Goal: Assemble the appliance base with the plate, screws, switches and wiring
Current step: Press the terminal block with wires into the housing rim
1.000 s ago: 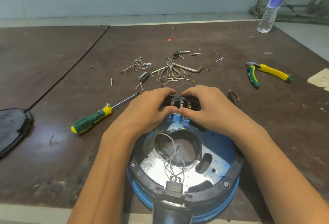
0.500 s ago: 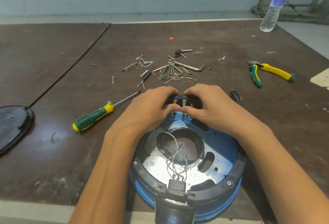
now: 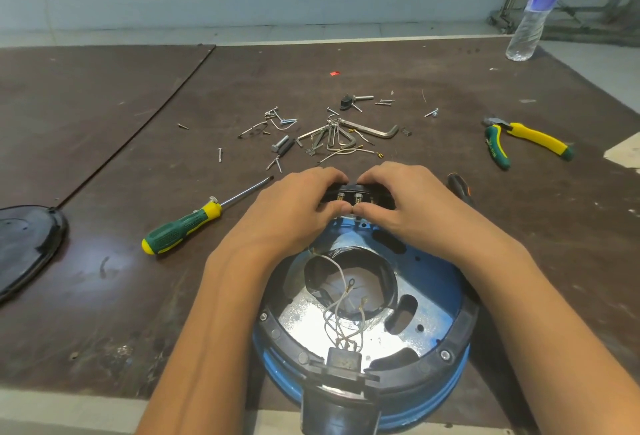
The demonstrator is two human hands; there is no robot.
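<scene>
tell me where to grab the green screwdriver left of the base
Take the screwdriver by its thick green handle, from above, fingers across it. It lies flat on the table with nothing beside the handle; the thin shaft offers little grip.

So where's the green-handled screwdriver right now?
In the head view, the screwdriver lies left of the left hand, nearer the person than the scattered screws.

The appliance base (image 3: pixel 436 292) is sitting at the near edge of the surface (image 3: pixel 104 296), with wires (image 3: pixel 341 317) lying inside it. The switch block (image 3: pixel 356 195) is resting on its far rim, with the left hand (image 3: pixel 294 213) and the right hand (image 3: pixel 412 206) gripping it from either side. A screwdriver (image 3: pixel 187 227) is lying left of the base, hex keys (image 3: pixel 374 128) behind it, and pliers (image 3: pixel 519 140) at far right.
</scene>
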